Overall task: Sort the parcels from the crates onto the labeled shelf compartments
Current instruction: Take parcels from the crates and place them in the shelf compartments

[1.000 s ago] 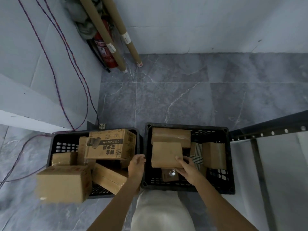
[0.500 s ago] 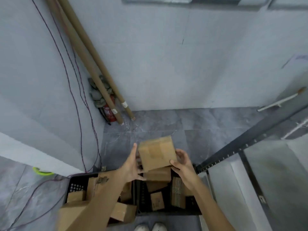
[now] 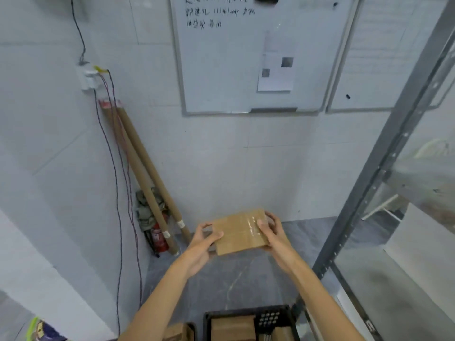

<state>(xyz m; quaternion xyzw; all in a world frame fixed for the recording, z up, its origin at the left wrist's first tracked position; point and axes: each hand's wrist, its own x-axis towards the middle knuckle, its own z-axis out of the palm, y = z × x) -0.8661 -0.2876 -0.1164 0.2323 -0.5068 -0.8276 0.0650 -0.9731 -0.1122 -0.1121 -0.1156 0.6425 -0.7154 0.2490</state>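
Both crates (image 3: 248, 321) cut off; parcel (image 3: 240, 231) label unseen.

single head-worn view, facing forward and slightly down, close over both forearms, toward the wall (image 3: 246, 168)

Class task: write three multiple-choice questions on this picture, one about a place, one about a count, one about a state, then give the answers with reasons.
1. Where is the black plastic crate?
A. on the floor below the arms
B. on the shelf
C. hung on the wall

2. How many long brown cardboard tubes lean in the corner?
A. one
B. two
C. four

3. How is the flat brown taped cardboard parcel held?
A. by both hands
B. by one hand
C. it lies on the floor

Answers: A, its rim shows at the bottom edge; B, two stand together; A, the left hand and right hand grip opposite ends.
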